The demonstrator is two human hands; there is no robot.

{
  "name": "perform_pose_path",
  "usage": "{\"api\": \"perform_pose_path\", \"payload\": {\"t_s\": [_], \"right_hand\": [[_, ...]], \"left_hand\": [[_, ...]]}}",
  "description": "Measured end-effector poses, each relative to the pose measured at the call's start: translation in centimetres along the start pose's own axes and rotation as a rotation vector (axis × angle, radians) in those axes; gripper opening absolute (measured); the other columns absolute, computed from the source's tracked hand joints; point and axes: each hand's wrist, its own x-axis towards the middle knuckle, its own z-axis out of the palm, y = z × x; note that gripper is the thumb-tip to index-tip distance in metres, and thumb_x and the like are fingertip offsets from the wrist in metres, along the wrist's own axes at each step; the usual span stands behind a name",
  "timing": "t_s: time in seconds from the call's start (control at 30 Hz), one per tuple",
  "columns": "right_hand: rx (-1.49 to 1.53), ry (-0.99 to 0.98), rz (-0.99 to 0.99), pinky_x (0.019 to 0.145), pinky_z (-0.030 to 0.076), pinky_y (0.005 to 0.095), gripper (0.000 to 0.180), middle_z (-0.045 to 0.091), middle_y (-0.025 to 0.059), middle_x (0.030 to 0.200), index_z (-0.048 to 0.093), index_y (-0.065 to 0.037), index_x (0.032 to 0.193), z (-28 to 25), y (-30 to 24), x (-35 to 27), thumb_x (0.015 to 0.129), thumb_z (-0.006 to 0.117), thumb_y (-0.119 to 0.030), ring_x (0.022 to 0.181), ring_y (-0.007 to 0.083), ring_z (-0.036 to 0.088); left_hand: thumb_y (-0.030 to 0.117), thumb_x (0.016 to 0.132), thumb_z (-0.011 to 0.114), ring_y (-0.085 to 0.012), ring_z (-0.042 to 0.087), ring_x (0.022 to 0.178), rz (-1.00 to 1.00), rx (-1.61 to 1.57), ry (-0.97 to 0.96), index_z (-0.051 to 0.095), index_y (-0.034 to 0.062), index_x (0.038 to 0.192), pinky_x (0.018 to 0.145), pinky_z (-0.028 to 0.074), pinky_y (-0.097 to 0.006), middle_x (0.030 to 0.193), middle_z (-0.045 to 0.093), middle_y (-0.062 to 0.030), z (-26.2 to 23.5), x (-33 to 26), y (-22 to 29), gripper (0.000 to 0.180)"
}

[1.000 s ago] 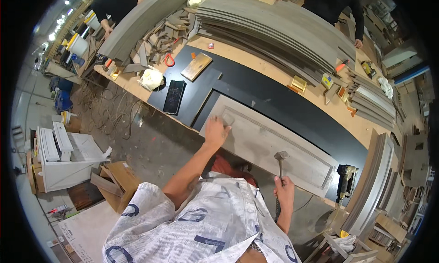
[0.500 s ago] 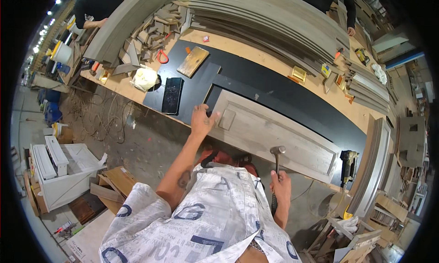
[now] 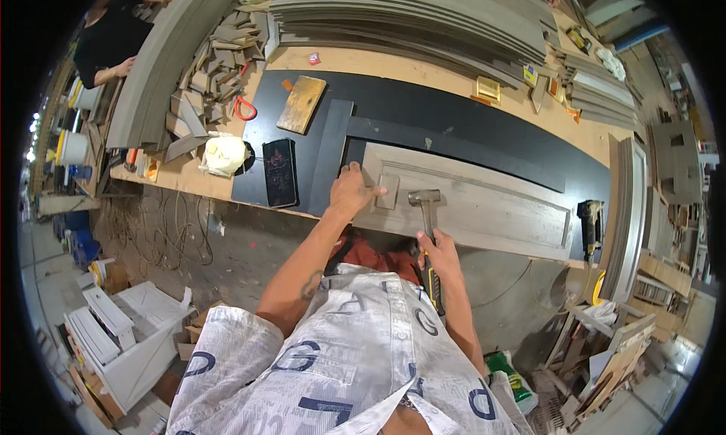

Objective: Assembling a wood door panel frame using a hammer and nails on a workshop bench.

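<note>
A long grey wood-grain panel with a moulded border lies along the bench's near edge. At its left end, a small rectangular wood piece rests flat on its face. Beside that piece is my left hand, its fingers at the panel's end and its thumb spread toward the small piece. My right hand is closed around the handle of a hammer with a dark and yellow grip. The hammer's head is over the near part of the panel, right of the small piece; whether it touches cannot be seen.
Left on the dark board are a black phone and a worn wood block. A nail gun stands at the panel's right end. Long boards are stacked behind. Another person is at the far left.
My right hand has brought the hammer left, closer to the small wood piece. The left thumb has reached in toward that piece. The view has shifted slightly.
</note>
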Motion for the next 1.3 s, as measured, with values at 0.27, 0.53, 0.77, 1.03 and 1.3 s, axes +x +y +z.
{"api": "perform_pose_path", "payload": {"t_s": [0.27,0.53,0.77,1.03,1.3], "right_hand": [[0.144,0.086,-0.020,0.041,0.042,0.0289,0.030,0.052,0.0035,0.063,0.045,-0.005,0.080,3.4,1.5,0.6,0.097,0.062,-0.024,0.045,0.0129,0.053],[0.102,0.096,-0.022,0.041,0.042,0.0292,0.029,0.052,0.0041,0.064,0.044,-0.005,0.084,6.1,0.9,0.5,0.099,0.058,-0.025,0.046,0.0127,0.053],[0.133,0.106,0.018,0.042,0.042,0.0298,0.026,0.053,0.0039,0.065,0.045,-0.005,0.086,6.4,0.7,0.5,0.100,0.057,-0.024,0.048,0.0128,0.053],[0.130,0.072,0.007,0.042,0.042,0.0301,0.025,0.053,0.0041,0.066,0.045,-0.005,0.088,6.1,0.8,0.4,0.100,0.056,-0.024,0.049,0.0135,0.054],[0.211,0.051,-0.048,0.043,0.043,0.0305,0.027,0.053,0.0046,0.066,0.045,-0.005,0.088,6.5,1.3,0.4,0.100,0.057,-0.026,0.049,0.0139,0.054]], "left_hand": [[0.055,0.064,0.085,-0.0423,0.064,0.103,0.037,0.035,-0.100,0.054,-0.0087,0.103,0.088,0.051,-0.047,0.103,0.065,-0.0304,-1.0,1.1,0.5,0.081],[0.051,0.067,0.085,-0.0408,0.066,0.101,0.050,0.083,-0.193,0.053,-0.0114,0.113,0.088,0.054,-0.044,0.104,0.067,-0.0291,-1.7,1.7,0.5,0.084],[0.049,0.068,0.085,-0.0406,0.065,0.104,0.070,0.053,-0.190,0.053,-0.0110,0.115,0.090,0.053,-0.044,0.108,0.066,-0.0292,-1.8,1.5,0.5,0.083],[0.047,0.067,0.086,-0.0404,0.065,0.105,0.092,0.068,-0.191,0.052,-0.0119,0.116,0.090,0.053,-0.044,0.109,0.066,-0.0289,-1.3,1.7,0.0,0.084],[0.047,0.065,0.087,-0.0406,0.065,0.105,0.082,0.058,-0.207,0.053,-0.0112,0.113,0.089,0.053,-0.044,0.106,0.066,-0.0287,-1.4,2.0,-0.1,0.083]]}}
